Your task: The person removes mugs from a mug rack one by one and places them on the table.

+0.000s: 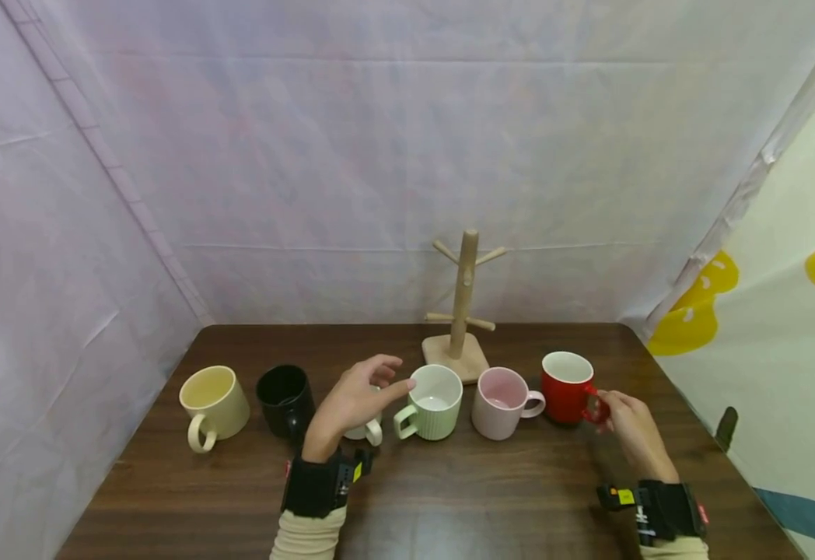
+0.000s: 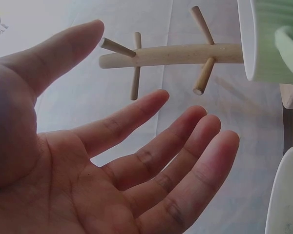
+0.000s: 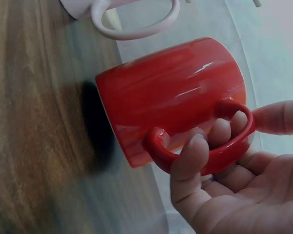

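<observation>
My right hand (image 1: 634, 432) holds the red mug (image 1: 563, 397) by its handle. In the right wrist view several fingers pass through the red handle (image 3: 224, 153), with the thumb at its upper end. A dark shadow lies beneath the mug's base. My left hand (image 1: 360, 397) hovers over a white mug (image 1: 357, 432) and partly hides it. Its fingers (image 2: 195, 175) are spread and slightly bent around nothing. The left thumb reaches toward the rim of the light green ribbed mug (image 1: 442, 416); whether it touches cannot be told.
A wooden mug tree (image 1: 462, 299) with bare pegs stands at the back of the brown table (image 1: 449, 490). A pink mug (image 1: 494, 416) sits between the green and red mugs. To the left are a black mug (image 1: 287, 400) and a yellow mug (image 1: 222, 404). Pale cloth (image 1: 379, 155) hangs behind.
</observation>
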Available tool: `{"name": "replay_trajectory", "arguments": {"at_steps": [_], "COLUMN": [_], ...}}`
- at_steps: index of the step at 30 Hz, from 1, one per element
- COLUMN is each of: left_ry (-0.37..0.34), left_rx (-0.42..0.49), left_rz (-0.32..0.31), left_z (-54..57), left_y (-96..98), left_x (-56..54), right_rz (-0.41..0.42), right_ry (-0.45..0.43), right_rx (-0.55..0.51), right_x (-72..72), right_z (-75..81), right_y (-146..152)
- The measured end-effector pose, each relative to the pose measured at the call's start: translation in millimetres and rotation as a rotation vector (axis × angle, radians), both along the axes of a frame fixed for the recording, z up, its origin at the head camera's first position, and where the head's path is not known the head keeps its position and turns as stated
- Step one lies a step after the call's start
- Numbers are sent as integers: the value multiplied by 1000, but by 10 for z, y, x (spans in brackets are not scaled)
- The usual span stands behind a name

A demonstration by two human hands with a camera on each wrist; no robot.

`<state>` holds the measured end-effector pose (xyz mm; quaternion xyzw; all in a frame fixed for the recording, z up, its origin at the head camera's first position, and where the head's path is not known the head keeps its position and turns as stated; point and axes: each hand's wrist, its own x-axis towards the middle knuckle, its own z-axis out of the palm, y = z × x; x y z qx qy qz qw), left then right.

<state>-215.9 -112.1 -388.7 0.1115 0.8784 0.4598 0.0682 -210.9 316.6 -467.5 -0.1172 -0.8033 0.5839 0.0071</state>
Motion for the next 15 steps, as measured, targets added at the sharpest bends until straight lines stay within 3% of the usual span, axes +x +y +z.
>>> {"name": "replay_trajectory", "arguments": {"at_steps": [15], "left_ry": [-1], "left_rx": [-8], "left_rz": [-4], "left_z": [3], "left_y": [14], "left_x": [8], "right_rz": [80], "right_ry": [-23], "right_rx": [-104], "right_x": [58], "right_z": [-43], "right_y": [80]}}
